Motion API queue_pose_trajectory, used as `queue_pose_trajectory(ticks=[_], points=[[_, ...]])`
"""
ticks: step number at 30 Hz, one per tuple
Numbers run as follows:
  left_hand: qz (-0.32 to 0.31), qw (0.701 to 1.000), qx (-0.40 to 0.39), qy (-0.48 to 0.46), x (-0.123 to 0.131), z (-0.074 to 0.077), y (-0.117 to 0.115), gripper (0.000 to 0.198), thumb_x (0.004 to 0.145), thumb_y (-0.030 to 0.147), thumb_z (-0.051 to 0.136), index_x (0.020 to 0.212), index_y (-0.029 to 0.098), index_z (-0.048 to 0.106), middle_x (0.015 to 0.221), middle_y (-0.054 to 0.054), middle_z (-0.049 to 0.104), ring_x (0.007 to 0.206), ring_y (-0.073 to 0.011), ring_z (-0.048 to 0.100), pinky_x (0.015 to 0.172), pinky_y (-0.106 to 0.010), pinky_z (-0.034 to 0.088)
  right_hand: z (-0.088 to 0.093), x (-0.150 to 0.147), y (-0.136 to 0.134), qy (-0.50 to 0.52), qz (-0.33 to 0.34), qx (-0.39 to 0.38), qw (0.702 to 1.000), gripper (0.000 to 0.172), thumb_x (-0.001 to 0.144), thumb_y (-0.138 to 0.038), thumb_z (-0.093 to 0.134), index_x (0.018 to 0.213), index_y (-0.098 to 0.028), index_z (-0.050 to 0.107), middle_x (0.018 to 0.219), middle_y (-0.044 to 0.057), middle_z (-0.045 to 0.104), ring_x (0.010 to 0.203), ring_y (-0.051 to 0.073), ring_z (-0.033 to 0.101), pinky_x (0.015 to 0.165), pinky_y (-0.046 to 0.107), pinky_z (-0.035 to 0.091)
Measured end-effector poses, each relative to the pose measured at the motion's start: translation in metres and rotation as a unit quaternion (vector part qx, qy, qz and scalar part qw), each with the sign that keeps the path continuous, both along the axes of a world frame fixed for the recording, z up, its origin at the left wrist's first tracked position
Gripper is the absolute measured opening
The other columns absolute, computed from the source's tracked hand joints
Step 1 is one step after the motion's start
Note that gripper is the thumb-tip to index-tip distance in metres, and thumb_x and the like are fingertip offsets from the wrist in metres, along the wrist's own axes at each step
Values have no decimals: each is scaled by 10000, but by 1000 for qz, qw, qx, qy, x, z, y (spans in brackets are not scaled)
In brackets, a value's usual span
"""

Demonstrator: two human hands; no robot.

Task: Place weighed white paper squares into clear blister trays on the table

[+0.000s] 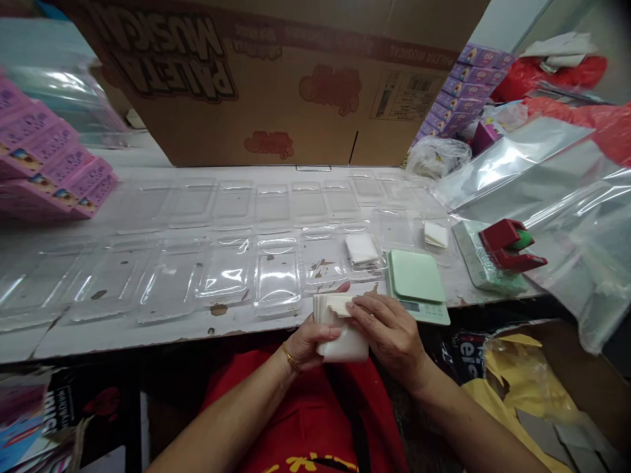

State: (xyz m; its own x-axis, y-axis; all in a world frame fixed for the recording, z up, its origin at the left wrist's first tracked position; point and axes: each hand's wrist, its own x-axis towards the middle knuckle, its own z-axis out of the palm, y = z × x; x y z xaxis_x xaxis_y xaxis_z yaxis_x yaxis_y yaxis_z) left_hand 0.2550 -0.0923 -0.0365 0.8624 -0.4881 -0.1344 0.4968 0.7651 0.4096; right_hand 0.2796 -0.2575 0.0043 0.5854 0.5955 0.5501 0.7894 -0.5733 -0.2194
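A thick stack of white cards [340, 328] is clasped in my left hand [309, 341] just below the table's front edge. My right hand [387, 328] rests on top of the stack, its thumb and fingers pinching the uppermost card. Ahead of both hands, two rows of clear plastic trays [276, 276] cover the white table [148, 328]. Two trays at the right end each hold a white card, one [361, 248] near the front and another [436, 234] further right.
A pale green scale [417, 282] sits right of my hands. A red and green tool [510, 246] lies on a green pad at the right, amid clear bags [566, 197]. A large cardboard box [276, 79] walls the back. Pink boxes [54, 164] stack at the left, purple ones [463, 85] at back right.
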Motion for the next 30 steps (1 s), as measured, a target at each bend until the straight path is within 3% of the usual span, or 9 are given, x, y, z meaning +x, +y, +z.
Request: queue_pose_trajectory(ticks=[7,13,18,21,26,30], points=[[0,1000,-9,20,3,-5,-1,799,638,106,583,1346,306,272,1163,-64,555,919,-199,560,781,-314,408,-2,4,-3,-42,39,-20,998,358,850,-112,431,1196,-171,505,1059,103,614,964,207,549,796,378,472],[1,999,-40,29,4,-10,-5,777,650,92,559,1346,288,274,1176,-74,544,903,-178,559,764,-299,417,-9,8,-5,-46,20,-8,999,310,827,-101,468,1117,-176,547,1097,106,595,1039,225,512,835,399,452],[-16,999,-37,31,9,-14,-10,766,648,94,567,1337,283,293,1165,-64,561,926,-208,577,770,-323,436,-16,14,-5,15,29,7,999,231,840,-89,417,1029,-137,541,964,106,619,916,199,539,782,372,452],[-40,997,-41,44,13,-21,-13,737,647,130,592,1323,246,325,1112,-78,593,930,-237,589,772,-349,457,-16,16,-10,93,0,64,994,173,850,-105,397,937,-156,538,861,77,603,814,172,537,728,328,445],[-125,988,-59,65,21,-35,-17,709,683,145,550,1336,223,285,1086,-112,603,936,-288,589,715,-449,498,-12,24,-35,288,-85,188,935,118,863,-212,414,898,-197,526,824,20,571,756,135,528,683,250,421],[-141,987,-56,51,25,-36,-19,724,713,144,505,1365,228,203,1120,-134,578,981,-298,573,742,-464,489,-28,50,-76,366,-153,283,873,157,821,-332,472,856,-186,515,726,-9,530,638,116,480,563,214,378]])
